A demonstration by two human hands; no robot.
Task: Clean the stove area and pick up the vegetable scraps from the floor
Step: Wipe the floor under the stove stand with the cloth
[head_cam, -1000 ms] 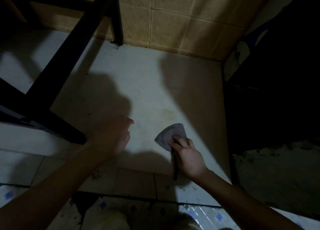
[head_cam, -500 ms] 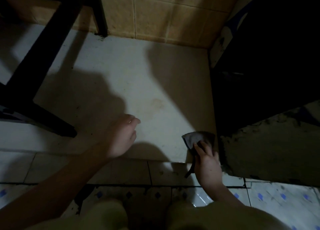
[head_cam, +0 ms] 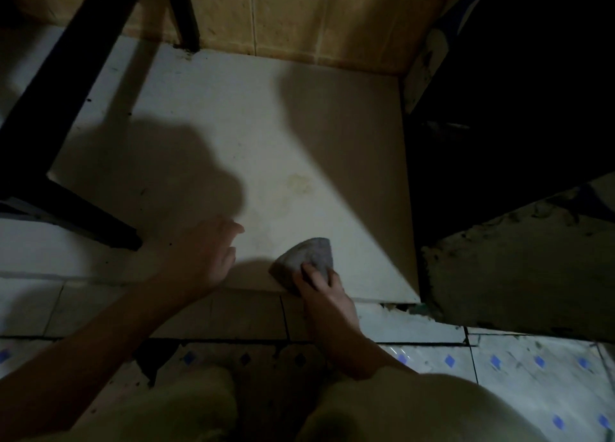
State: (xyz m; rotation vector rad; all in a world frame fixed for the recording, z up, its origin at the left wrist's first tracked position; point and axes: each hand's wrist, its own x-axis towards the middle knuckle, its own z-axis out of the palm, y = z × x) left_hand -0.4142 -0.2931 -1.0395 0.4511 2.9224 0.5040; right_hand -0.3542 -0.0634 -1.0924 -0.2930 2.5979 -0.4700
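Dimly, fingers of the right hand (head_cam: 324, 292) clamp the grey cloth (head_cam: 304, 253); left hand (head_cam: 203, 255) seemingly spread.

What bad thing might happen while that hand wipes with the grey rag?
1. The grey cloth under the right hand sits near the front edge of the white slab, so a wipe toward the person may push dirt down onto the floor tiles.
2. The yellowish stain lies farther back than the cloth, and in this dim light it might get missed.
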